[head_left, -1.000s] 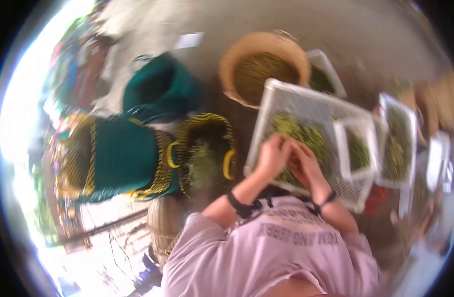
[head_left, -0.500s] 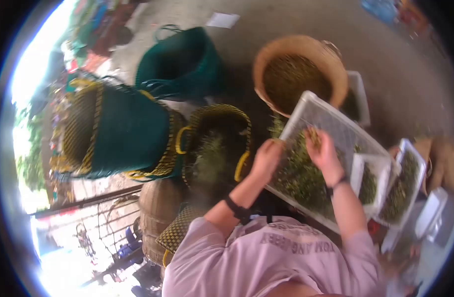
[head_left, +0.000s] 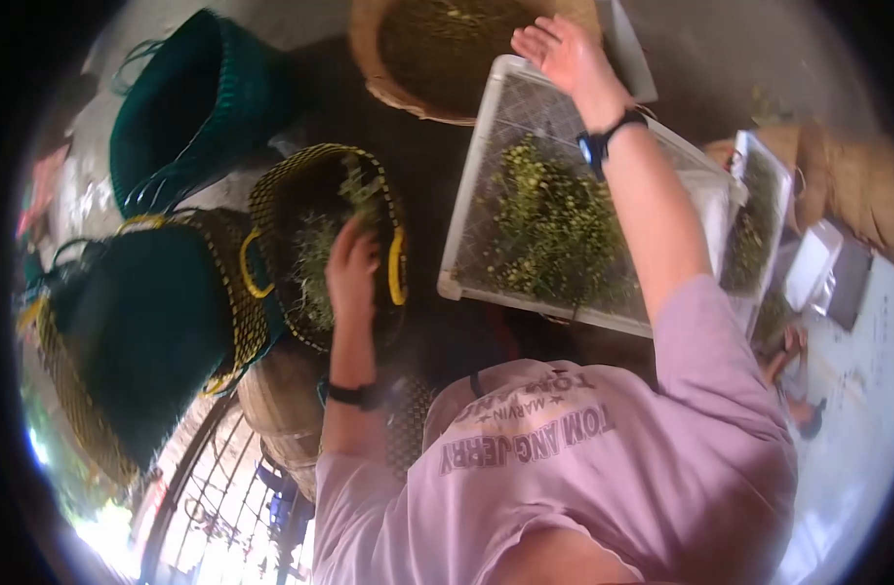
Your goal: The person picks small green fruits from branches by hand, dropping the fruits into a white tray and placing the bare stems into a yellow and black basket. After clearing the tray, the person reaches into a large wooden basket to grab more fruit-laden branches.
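Note:
My left hand (head_left: 351, 273) reaches over a dark woven basket with yellow handles (head_left: 398, 268). A leafy green sprig (head_left: 357, 185) rises from its fingertips, slightly smeared by motion, and the fingers look closed on its lower end. More pale green stems (head_left: 313, 268) lie inside that basket. My right hand (head_left: 562, 54) is stretched out with fingers apart and nothing in them. It is above the corner of the white mesh tray (head_left: 471, 185), beside the big round tan basket (head_left: 369, 63). Small yellow-green flower heads and stems (head_left: 549, 224) are heaped in the tray.
A green woven bag (head_left: 213, 107) stands at upper left, with another green and yellow basket (head_left: 135, 331) lying below it. Right of the tray are a narrow white tray of plants (head_left: 754, 224), tan sacks (head_left: 861, 185) and a white box (head_left: 815, 263). Dark plant matter fills the round basket's bottom.
Both hands have left the tray's contents. My left hand has moved left over the yellow-handled basket; my right hand has moved up toward the round basket and opened. The view has shifted.

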A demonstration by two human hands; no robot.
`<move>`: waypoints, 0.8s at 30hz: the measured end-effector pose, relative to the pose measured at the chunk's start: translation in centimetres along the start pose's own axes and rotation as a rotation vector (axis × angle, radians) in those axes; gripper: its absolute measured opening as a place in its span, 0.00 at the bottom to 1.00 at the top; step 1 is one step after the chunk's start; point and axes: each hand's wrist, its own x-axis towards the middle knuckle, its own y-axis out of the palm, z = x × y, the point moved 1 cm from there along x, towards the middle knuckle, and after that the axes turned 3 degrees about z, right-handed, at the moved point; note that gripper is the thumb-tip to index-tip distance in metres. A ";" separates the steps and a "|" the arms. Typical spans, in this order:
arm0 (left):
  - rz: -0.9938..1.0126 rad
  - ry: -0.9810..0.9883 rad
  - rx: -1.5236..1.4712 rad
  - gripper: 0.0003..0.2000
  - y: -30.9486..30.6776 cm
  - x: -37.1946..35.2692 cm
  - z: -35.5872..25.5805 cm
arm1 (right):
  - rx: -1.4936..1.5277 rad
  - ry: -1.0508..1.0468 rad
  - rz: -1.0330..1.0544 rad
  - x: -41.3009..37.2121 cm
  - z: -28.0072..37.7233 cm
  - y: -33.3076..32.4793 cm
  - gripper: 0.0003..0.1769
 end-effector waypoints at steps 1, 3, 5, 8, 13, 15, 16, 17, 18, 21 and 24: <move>-0.056 0.013 0.034 0.19 -2.0 0.6 1.6 | -0.051 -0.026 0.023 -2.4 -0.3 -2.4 0.22; -0.154 0.010 0.192 0.20 -7.1 2.3 6.1 | -0.127 -0.009 0.030 -8.5 -1.0 -7.2 0.15; -0.434 -0.012 0.862 0.25 -10.2 3.3 9.9 | -0.108 0.115 -0.220 -15.5 -2.3 -11.3 0.12; -0.501 0.082 1.173 0.29 -6.1 3.0 9.5 | -0.200 0.310 -0.424 -24.1 -5.8 -17.0 0.11; 0.226 0.171 0.835 0.11 14.5 5.3 10.3 | -0.515 0.309 -0.637 -27.8 -12.9 -22.6 0.10; 0.342 0.160 0.929 0.14 21.8 5.7 9.5 | -0.535 0.320 -0.632 -28.8 -14.3 -22.6 0.11; 0.373 0.159 0.958 0.16 24.4 6.8 10.5 | -0.527 0.320 -0.637 -29.8 -14.6 -22.4 0.11; 0.380 0.162 0.964 0.16 26.7 8.1 11.8 | -0.503 0.362 -0.566 -30.7 -15.0 -22.3 0.11; 0.284 0.070 0.997 0.17 28.7 9.4 13.2 | -0.478 0.400 -0.497 -31.5 -15.3 -22.3 0.11; 0.242 -0.067 1.006 0.19 30.8 10.2 13.3 | -0.391 0.501 -0.492 -33.8 -16.5 -23.2 0.11; 0.308 -0.063 0.944 0.19 30.7 9.4 11.9 | -0.364 0.492 -0.505 -34.9 -16.8 -24.4 0.11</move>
